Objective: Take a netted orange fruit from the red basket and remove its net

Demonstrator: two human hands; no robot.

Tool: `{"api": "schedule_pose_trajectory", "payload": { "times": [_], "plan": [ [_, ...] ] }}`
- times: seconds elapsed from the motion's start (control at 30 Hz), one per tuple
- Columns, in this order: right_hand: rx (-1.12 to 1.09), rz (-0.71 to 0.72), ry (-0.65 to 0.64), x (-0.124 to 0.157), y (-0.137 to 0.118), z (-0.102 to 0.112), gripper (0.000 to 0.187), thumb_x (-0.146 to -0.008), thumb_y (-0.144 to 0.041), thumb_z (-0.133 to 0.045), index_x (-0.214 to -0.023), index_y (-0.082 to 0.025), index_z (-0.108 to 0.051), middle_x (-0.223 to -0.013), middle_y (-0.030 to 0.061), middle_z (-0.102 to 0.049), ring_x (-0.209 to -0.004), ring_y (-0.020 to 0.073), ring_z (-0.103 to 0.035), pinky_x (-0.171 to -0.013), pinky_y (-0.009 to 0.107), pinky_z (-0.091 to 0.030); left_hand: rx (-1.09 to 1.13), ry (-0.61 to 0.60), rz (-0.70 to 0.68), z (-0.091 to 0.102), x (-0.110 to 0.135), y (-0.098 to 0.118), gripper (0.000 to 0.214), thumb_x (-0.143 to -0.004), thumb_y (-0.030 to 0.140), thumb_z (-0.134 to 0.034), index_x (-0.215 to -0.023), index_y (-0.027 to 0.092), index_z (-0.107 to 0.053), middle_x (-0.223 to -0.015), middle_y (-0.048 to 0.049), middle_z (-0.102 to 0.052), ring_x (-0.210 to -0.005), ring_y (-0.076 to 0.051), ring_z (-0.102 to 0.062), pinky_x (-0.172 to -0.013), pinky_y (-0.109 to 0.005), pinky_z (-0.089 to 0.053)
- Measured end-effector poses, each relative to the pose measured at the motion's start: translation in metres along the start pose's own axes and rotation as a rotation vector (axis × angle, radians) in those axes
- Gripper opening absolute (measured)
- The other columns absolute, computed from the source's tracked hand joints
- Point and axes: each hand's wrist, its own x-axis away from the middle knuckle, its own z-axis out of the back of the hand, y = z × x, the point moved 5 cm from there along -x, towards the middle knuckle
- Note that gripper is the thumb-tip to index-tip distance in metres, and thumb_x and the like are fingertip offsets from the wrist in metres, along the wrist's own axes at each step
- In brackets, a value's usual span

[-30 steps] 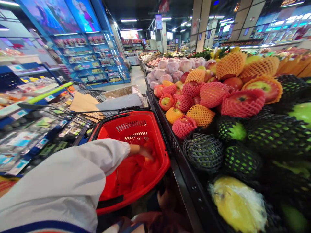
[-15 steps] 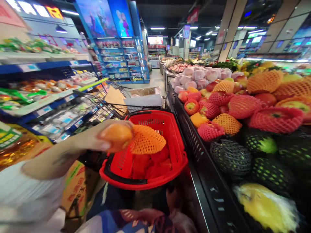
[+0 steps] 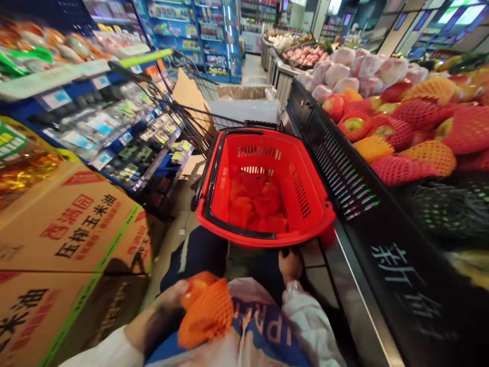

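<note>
Head view: left hand [image 3: 173, 296], low before the torso, fingers curled on an orange fruit [image 3: 194, 288]; fruit lies right of fingertips, its net [image 3: 209, 317] sagging bodyward, long axis unclear through blur. Right hand [image 3: 290, 266] just below near rim of basket [image 3: 296, 239], fingers part-hidden, grip cannot be told; basket ahead-right of fruit, right hand nearer it.

Upper carton [image 3: 72, 229] reading 西满园 压榨玉米油, black crate [image 3: 367, 229] marked 新
</note>
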Motion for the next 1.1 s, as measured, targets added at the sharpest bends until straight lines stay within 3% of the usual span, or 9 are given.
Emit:
{"api": "schedule_pose_trajectory", "payload": {
  "times": [0.13, 0.17, 0.27, 0.4, 0.5, 0.6, 0.73, 0.9, 1.1],
  "plan": [
    [-0.064, -0.025, 0.010, 0.007, -0.005, 0.004, 0.032, -0.090, -0.030, -0.058, -0.111, -0.012, -0.074, -0.109, 0.0222, -0.074, -0.102, 0.0333, -0.069, -0.086, 0.041, -0.048, 0.085, -0.043, 0.092, -0.010, -0.033, -0.032, 0.036, -0.068, 0.051, -0.072, -0.087, 0.021, -0.078, -0.085, -0.0107, -0.078, -0.090, -0.033, -0.075, -0.075, -0.039, -0.058],
    [-0.094, -0.027, 0.017, 0.009, -0.004, 0.007, 0.032, -0.089, -0.029, -0.058, -0.111, -0.012, -0.074, -0.110, 0.0221, -0.074, -0.103, 0.0338, -0.068, -0.088, 0.042, -0.048, 0.179, 0.022, 0.085, -0.011, -0.044, -0.034, 0.035, -0.069, 0.047, -0.070, -0.089, 0.019, -0.077, -0.089, -0.0119, -0.079, -0.089, -0.032, -0.074, -0.077, -0.039, -0.058],
    [-0.215, -0.038, 0.057, 0.020, 0.000, 0.017, 0.033, -0.087, -0.028, -0.058, -0.112, -0.013, -0.074, -0.115, 0.0217, -0.072, -0.111, 0.0350, -0.064, -0.098, 0.047, -0.044, 0.286, 0.158, 0.087, -0.011, -0.065, -0.039, 0.024, -0.073, 0.038, -0.068, -0.084, 0.017, -0.072, -0.079, -0.0078, -0.077, -0.072, -0.022, -0.072, -0.068, -0.031, -0.056],
    [-0.470, -0.023, 0.075, 0.047, -0.006, 0.020, 0.030, -0.084, -0.030, -0.059, -0.105, -0.015, -0.074, -0.120, 0.0183, -0.071, -0.124, 0.0327, -0.056, -0.115, 0.048, -0.034, 0.303, 0.159, 0.120, -0.005, -0.067, -0.046, 0.023, -0.082, 0.038, -0.062, -0.088, 0.017, -0.067, -0.073, -0.0042, -0.074, -0.058, -0.017, -0.066, -0.054, -0.026, -0.048],
    [-0.753, -0.022, -0.003, 0.079, -0.028, -0.006, 0.032, -0.085, -0.044, -0.061, -0.102, -0.019, -0.074, -0.117, 0.0128, -0.073, -0.117, 0.0279, -0.061, -0.110, 0.041, -0.043, 0.322, 0.122, 0.117, -0.003, -0.059, -0.050, 0.024, -0.087, 0.037, -0.058, -0.091, 0.015, -0.067, -0.075, -0.0057, -0.074, -0.058, -0.018, -0.065, -0.051, -0.026, -0.044],
    [-1.051, -0.107, -0.124, 0.112, -0.047, -0.047, 0.053, -0.088, -0.065, -0.051, -0.110, -0.021, -0.070, -0.118, 0.0107, -0.074, -0.110, 0.0260, -0.067, -0.091, 0.038, -0.056, 0.329, 0.114, 0.103, -0.002, -0.056, -0.052, 0.023, -0.086, 0.034, -0.060, -0.091, 0.013, -0.067, -0.074, -0.0057, -0.072, -0.058, -0.017, -0.063, -0.050, -0.025, -0.041],
    [-1.313, -0.270, -0.273, 0.125, -0.045, -0.088, 0.064, -0.082, -0.077, -0.052, -0.114, -0.023, -0.068, -0.121, 0.0092, -0.074, -0.106, 0.0261, -0.071, -0.077, 0.037, -0.060, 0.332, 0.118, 0.079, 0.001, -0.063, -0.051, 0.023, -0.085, 0.035, -0.062, -0.090, 0.013, -0.066, -0.073, -0.0055, -0.070, -0.058, -0.017, -0.062, -0.050, -0.025, -0.039],
    [-1.419, -0.376, -0.399, 0.105, -0.041, -0.106, 0.056, -0.072, -0.071, -0.070, -0.102, -0.024, -0.070, -0.103, 0.0059, -0.077, -0.086, 0.0224, -0.072, -0.066, 0.032, -0.057, 0.350, 0.103, 0.062, 0.006, -0.077, -0.047, 0.026, -0.085, 0.040, -0.061, -0.091, 0.015, -0.067, -0.075, -0.0062, -0.070, -0.058, -0.017, -0.062, -0.048, -0.025, -0.037],
    [-1.476, -0.377, -0.405, 0.104, -0.049, -0.109, 0.050, -0.072, -0.066, -0.073, -0.094, -0.021, -0.070, -0.085, 0.0026, -0.075, -0.075, 0.0179, -0.068, -0.061, 0.026, -0.050, 0.323, 0.128, 0.060, 0.015, -0.078, -0.048, 0.028, -0.083, 0.041, -0.065, -0.091, 0.014, -0.069, -0.076, -0.0060, -0.071, -0.060, -0.016, -0.061, -0.051, -0.026, -0.038]
  ]
}}
